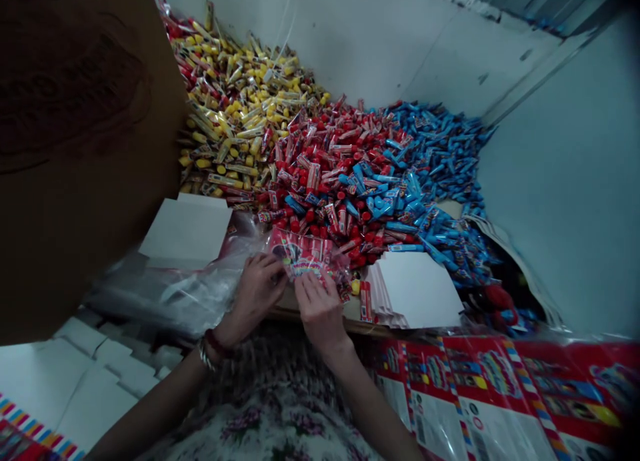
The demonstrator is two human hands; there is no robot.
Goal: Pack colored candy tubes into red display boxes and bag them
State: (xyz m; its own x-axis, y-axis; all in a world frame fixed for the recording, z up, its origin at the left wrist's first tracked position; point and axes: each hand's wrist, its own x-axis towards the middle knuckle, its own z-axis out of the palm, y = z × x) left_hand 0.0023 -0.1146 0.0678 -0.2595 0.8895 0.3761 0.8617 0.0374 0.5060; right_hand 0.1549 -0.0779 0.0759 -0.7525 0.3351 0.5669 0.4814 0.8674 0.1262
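Both hands are at a clear printed plastic bag point(305, 253) with red and pink contents, lying at the table's front edge against the candy pile. With fingers curled together, my left hand point(260, 284) pinches the bag's left lower edge. My right hand point(317, 307) grips its near edge, fingertips on the printed front; the thumb is mostly hidden. Right of the bag lie a red wrapped tube point(366, 301) and a small yellow-capped piece point(355, 287). Flat clear plastic bags point(200, 301) lie under and beside my left forearm.
Heaped behind are wrapped yellow point(245, 107), red point(330, 147) and blue point(440, 147) tubes. White card stacks stand left point(187, 231) and right point(420, 287). A large cardboard box point(90, 147) blocks the left side. Red printed packages point(480, 381) lie at the lower right.
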